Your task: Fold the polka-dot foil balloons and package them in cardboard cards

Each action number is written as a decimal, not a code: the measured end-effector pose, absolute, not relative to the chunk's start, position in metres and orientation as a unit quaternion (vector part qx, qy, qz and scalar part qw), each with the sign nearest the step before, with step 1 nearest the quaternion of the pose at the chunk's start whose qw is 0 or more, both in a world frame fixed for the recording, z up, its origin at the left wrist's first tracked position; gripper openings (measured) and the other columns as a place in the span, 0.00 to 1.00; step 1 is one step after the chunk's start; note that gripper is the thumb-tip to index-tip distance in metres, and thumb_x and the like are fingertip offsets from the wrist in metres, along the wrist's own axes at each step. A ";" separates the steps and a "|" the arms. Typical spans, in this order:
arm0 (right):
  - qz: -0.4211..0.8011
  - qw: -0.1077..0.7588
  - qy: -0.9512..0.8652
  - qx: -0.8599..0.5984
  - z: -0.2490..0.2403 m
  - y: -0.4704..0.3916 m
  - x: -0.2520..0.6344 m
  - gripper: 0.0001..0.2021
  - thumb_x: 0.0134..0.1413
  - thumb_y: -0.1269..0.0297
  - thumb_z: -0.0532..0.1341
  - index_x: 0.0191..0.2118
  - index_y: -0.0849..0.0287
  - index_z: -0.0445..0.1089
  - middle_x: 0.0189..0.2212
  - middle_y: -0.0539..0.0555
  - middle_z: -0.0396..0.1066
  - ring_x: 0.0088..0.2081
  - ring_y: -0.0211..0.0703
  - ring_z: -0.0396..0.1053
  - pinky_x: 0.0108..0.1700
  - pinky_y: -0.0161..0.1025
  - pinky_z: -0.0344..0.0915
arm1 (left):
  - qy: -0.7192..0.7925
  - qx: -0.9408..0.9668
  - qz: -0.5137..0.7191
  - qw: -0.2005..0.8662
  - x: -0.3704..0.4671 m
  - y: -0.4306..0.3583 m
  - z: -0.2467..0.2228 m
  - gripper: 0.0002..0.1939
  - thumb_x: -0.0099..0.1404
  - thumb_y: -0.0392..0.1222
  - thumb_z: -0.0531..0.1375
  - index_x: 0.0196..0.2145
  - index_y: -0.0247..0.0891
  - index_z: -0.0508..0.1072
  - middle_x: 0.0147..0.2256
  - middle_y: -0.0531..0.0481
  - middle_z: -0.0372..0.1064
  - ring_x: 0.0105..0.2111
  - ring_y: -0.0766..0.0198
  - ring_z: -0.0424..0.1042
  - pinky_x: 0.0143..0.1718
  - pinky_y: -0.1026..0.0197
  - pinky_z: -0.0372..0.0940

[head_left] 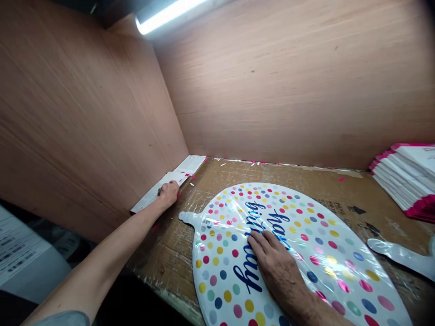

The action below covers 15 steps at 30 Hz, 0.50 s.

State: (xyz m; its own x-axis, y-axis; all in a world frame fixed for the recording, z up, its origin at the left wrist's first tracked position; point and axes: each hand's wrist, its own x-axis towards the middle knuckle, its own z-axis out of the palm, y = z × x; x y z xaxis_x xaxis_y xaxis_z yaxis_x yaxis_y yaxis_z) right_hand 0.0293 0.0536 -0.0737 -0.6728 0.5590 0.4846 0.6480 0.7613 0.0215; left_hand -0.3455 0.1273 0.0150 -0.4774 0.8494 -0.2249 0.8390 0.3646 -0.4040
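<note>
A flat foil balloon (217, 262), white with coloured dots and blue "happy birthday" lettering, lies on cardboard with its narrow neck pointing left. My right hand (277, 265) rests flat on its lettering, fingers stretched out and close to each other. A small barcode label (206, 221) sits near the neck. Farther left, my left hand (169, 192) is on white printed sheets (147, 197) along the side wall. Its fingers are curled closed, and the fingertips are hidden, so whatever they pinch cannot be made out.
Brown cardboard (234, 171) covers the worktop, with pink and white scraps along the back. A stack of white and pink folded packs (404, 181) stands at right, above another balloon's silvery neck (397, 251). Plywood walls (272, 90) enclose the back and left. A white printed box (30, 258) is at lower left.
</note>
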 end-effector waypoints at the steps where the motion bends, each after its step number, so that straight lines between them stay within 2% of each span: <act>1: -0.100 0.232 -0.910 -0.329 -0.076 0.054 0.029 0.21 0.53 0.81 0.51 0.49 0.62 0.73 0.50 0.58 0.73 0.50 0.55 0.68 0.48 0.48 0.72 | -0.830 -0.505 0.237 0.015 -0.343 0.122 0.014 0.21 0.68 0.40 0.57 0.56 0.29 0.64 0.48 0.36 0.69 0.47 0.52 0.71 0.45 0.46 0.69; 5: -0.103 0.224 -0.927 -0.283 -0.079 0.057 0.043 0.20 0.56 0.77 0.51 0.52 0.61 0.70 0.52 0.58 0.72 0.52 0.57 0.67 0.49 0.49 0.72 | -0.845 -0.490 0.213 0.027 -0.324 0.072 0.003 0.24 0.64 0.31 0.53 0.57 0.16 0.61 0.43 0.23 0.69 0.46 0.41 0.71 0.40 0.46 0.68; 9: -0.074 0.211 -0.946 -0.235 -0.066 0.067 0.054 0.18 0.60 0.69 0.50 0.53 0.60 0.69 0.51 0.61 0.71 0.50 0.56 0.69 0.46 0.49 0.73 | -0.871 -0.458 0.173 0.032 -0.313 -0.004 -0.006 0.25 0.64 0.28 0.46 0.58 0.17 0.60 0.48 0.19 0.65 0.43 0.40 0.71 0.38 0.48 0.65; 12: -0.034 0.216 -0.960 -0.174 -0.043 0.070 0.021 0.17 0.64 0.60 0.50 0.50 0.57 0.70 0.51 0.62 0.70 0.46 0.53 0.72 0.42 0.47 0.74 | -0.887 -0.440 0.140 0.029 -0.327 -0.033 -0.007 0.24 0.66 0.32 0.47 0.59 0.21 0.61 0.53 0.20 0.62 0.45 0.39 0.70 0.37 0.50 0.64; 15: 0.007 0.215 -0.969 -0.121 -0.011 0.061 -0.055 0.15 0.67 0.59 0.50 0.48 0.55 0.70 0.50 0.60 0.72 0.42 0.49 0.74 0.41 0.46 0.73 | -0.899 -0.427 0.096 0.017 -0.344 -0.031 -0.010 0.27 0.69 0.44 0.51 0.60 0.22 0.61 0.55 0.20 0.62 0.47 0.36 0.69 0.39 0.48 0.63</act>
